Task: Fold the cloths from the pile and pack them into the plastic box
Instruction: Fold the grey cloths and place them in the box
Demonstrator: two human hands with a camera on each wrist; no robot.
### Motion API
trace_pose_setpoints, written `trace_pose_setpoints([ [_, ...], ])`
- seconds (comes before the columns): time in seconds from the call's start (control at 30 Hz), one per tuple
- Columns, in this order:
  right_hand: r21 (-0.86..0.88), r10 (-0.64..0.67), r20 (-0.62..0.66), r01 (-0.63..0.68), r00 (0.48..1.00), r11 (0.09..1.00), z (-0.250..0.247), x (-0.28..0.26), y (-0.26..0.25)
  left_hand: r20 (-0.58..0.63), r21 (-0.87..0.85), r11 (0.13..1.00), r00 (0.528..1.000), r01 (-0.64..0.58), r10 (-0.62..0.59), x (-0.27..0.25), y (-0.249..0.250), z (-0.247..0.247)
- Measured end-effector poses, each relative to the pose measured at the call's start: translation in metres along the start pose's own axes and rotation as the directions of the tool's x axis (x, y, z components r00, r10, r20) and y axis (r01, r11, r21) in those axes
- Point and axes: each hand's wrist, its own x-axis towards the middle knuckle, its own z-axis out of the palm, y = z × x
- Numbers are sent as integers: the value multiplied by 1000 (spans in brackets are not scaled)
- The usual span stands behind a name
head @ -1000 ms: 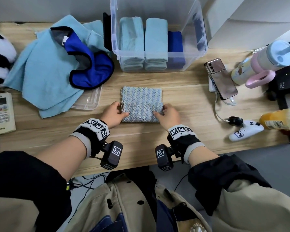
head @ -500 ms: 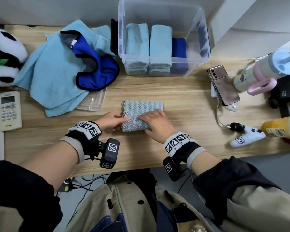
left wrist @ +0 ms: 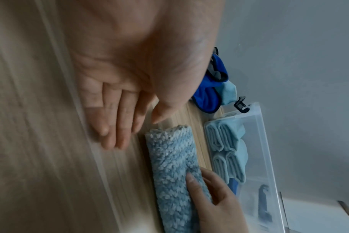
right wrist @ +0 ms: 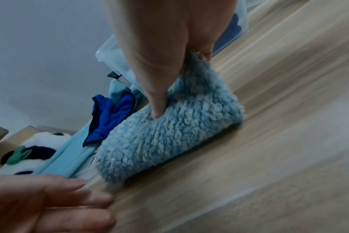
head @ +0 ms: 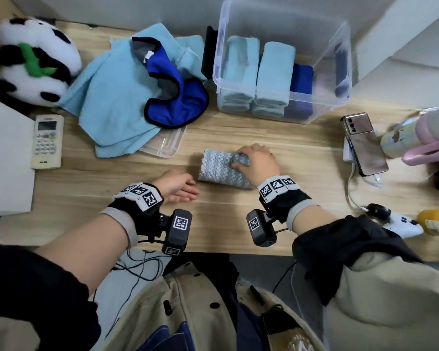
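The cloth (head: 222, 169) is now narrower than half a second ago: its last fold has gone over, and it lies on the table (head: 276, 138) as a thick bundle in front of the box (head: 340, 59). The left hand (head: 178, 186) has let go and drawn back; it rests just beside the bundle's left end, fingers (left wrist: 118, 126) straight and together, its grip empty. The right hand (head: 256, 160) has shifted to the right end, arched over it, thumb (right wrist: 155, 100) dug into the pile and fingers curled round the far side, so its grip has the bundle. Folding looks finished; I judge the lift into the box, beside the cloths already packed there, comes next
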Motion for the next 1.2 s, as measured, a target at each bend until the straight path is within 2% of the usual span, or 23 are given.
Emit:
trace_pose_setpoints([
  [0.13, 79, 165, 68, -170, 984, 982, 6, -4, -2, 114, -146, 988, 993, 58, -41, -4, 2, 12],
  [0.23, 141, 165, 142, -185, 976, 973, 11, -12, -3, 153, -272, 959, 988, 79, -38, -2, 9, 25],
  [0.33, 265, 126, 231, -187, 965, 946, 15, -20, -4, 145, -263, 963, 989, 51, -12, 1, 14, 35],
  [0.4, 397, 122, 291, -236, 949, 887, 15, -26, -2, 153, -231, 973, 988, 20, 16, 2, 17, 41],
  [0.5, 501, 150, 297, -288, 943, 816, 5, -30, 2, 150, -204, 978, 986, -43, 75, -3, 26, 47],
  [0.57, 640, 152, 326, -336, 933, 691, -8, -32, 6, 175, -193, 976, 975, -103, 138, -11, 38, 51],
  [0.67, 844, 95, 393, -400, 915, 358, -33, -34, 12, 256, -152, 968, 938, -201, 235, -23, 63, 55],
  [0.73, 906, 70, 374, -380, 925, 187, -52, -34, 16, 293, -134, 957, 913, -256, 285, -31, 83, 58],
  [0.8, 937, 90, 317, -326, 944, 123, -72, -29, 18, 300, -110, 945, 896, -309, 328, -37, 104, 58],
  [0.9, 959, 129, 228, -245, 965, 139, -102, -17, 22, 295, -46, 916, 870, -399, 394, -43, 133, 57],
  [0.97, 968, 185, 177, -205, 967, 148, -125, -6, 26, 241, -30, 888, 858, -460, 453, -47, 152, 51],
  [1.07, 980, 327, 96, -147, 940, 134, -155, 19, 40, 72, -52, 835, 832, -548, 550, -47, 179, 36],
  [1.13, 983, 425, 69, -134, 903, 126, -175, 41, 53, -64, -49, 783, 784, -621, 618, -41, 195, 25],
  [1.2, 979, 472, 75, -154, 878, 131, -194, 60, 62, -191, 13, 732, 716, -682, 671, -31, 207, 16],
])
